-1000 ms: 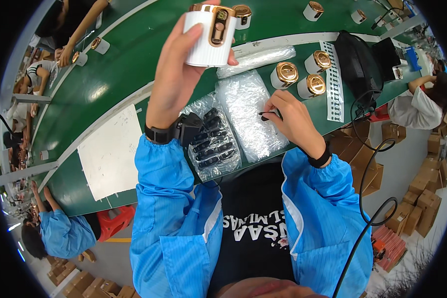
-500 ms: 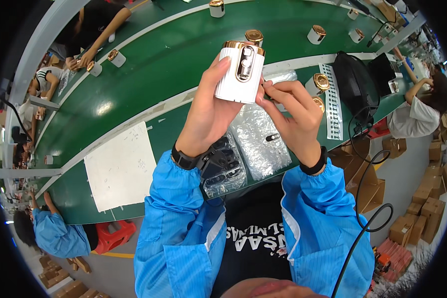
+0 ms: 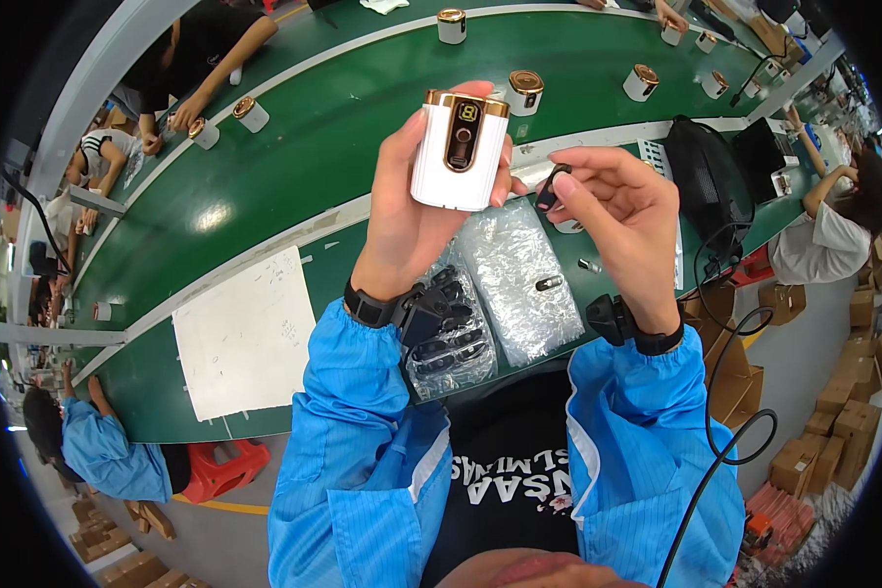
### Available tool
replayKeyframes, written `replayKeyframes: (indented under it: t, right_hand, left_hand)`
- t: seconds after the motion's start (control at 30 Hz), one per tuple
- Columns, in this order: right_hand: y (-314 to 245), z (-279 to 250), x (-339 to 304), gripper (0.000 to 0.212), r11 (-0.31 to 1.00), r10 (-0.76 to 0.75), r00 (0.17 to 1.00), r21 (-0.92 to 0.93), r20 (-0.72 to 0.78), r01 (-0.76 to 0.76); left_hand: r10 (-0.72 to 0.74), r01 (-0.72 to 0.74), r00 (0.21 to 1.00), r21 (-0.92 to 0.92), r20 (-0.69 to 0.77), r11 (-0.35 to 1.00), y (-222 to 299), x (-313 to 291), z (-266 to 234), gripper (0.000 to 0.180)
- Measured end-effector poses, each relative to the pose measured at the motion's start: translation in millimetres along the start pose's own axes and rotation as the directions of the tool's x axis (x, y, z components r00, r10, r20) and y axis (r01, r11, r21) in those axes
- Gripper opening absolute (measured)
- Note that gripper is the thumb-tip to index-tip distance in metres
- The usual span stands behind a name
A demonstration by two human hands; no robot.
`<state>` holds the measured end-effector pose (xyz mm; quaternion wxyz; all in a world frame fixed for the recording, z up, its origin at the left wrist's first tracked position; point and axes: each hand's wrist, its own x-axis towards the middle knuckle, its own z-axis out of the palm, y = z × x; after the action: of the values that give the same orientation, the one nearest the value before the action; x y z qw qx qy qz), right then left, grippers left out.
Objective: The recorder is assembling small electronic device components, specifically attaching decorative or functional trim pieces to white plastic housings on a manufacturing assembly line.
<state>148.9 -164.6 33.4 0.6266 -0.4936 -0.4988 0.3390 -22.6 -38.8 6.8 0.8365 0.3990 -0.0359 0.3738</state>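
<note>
My left hand (image 3: pixel 402 225) is wrapped round a white, box-like device (image 3: pixel 431 171) with a gold rim, held upright above the bench. On its front is a dark oval panel (image 3: pixel 464 134) with a lit digit. Just right of it, my right hand (image 3: pixel 625 220) pinches a small dark oval piece (image 3: pixel 549 188) between thumb and fingers, apart from the device. Below the hands lie a clear plastic bag of dark oval parts (image 3: pixel 451 355) and a clear plastic sheet or bag (image 3: pixel 524 318) with one small dark oval part (image 3: pixel 549 283) on it.
Similar white and gold devices (image 3: pixel 525 91) stand along the green belt (image 3: pixel 343 108). A white paper sheet (image 3: pixel 245 343) lies left, a black mesh bag (image 3: pixel 701 181) right. A black cable (image 3: pixel 720 451) hangs beside my right arm. Co-workers sit at both sides; cartons (image 3: pixel 843 431) stand at right.
My right hand has drawn away to the right from the device, and the dark oval piece now shows in its fingers. The device has shifted slightly left, and its panel now shows a lit digit.
</note>
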Motion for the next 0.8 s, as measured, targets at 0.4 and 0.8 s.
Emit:
replayKeyframes:
  t: [0.4, 0.8]
  right_hand:
    - [-20.2, 7.4, 13.5, 0.023, 0.999, -0.048, 0.997, 0.027, 0.064, 0.046]
    - [-36.6, 20.5, 21.8, 0.019, 0.987, -0.161, 0.984, 0.002, 0.078, 0.161]
  left_hand:
    - [-0.051, 0.058, 0.996, 0.101, -0.069, 0.993, 1.2, -1.7, 10.3, 0.058]
    - [-0.019, 0.034, 0.996, 0.166, -0.089, 0.985, 2.2, -4.0, 13.0, 0.051]
